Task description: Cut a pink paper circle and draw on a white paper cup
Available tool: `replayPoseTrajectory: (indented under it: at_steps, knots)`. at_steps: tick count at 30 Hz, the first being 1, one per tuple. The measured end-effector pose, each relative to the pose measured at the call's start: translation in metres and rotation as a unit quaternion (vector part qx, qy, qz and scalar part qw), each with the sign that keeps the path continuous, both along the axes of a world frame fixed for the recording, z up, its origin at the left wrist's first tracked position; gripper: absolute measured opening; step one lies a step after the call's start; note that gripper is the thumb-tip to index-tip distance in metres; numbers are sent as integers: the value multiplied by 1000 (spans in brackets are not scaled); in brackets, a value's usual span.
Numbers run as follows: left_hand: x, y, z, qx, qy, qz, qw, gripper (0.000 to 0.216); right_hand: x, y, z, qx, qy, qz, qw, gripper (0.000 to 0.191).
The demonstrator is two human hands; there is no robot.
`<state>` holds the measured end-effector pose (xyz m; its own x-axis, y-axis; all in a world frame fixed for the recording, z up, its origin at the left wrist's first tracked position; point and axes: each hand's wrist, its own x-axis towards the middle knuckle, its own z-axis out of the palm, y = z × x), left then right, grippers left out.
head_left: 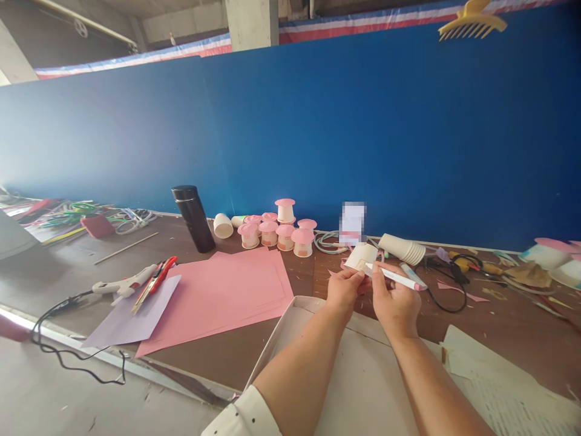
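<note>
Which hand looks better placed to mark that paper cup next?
Probably the right hand: it already grips the white pen, with the pen's far end right at the paper cup. The left hand seems better left holding the cup steady.

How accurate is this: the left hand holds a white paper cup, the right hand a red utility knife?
Wrong tool: the head view shows the right hand holding a slim white pink-ended marker. The left hand does hold the white paper cup.
</note>
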<state>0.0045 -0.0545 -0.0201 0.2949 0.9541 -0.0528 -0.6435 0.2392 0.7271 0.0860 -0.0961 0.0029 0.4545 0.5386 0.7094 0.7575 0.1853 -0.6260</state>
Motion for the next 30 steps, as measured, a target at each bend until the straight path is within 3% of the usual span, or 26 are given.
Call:
replayPoseTrajectory:
  at_steps: [30]
  knots:
    - [0,0,-1,0,2,-7,1000,34,-1,-1,1,-2,-4,-3,1000,39]
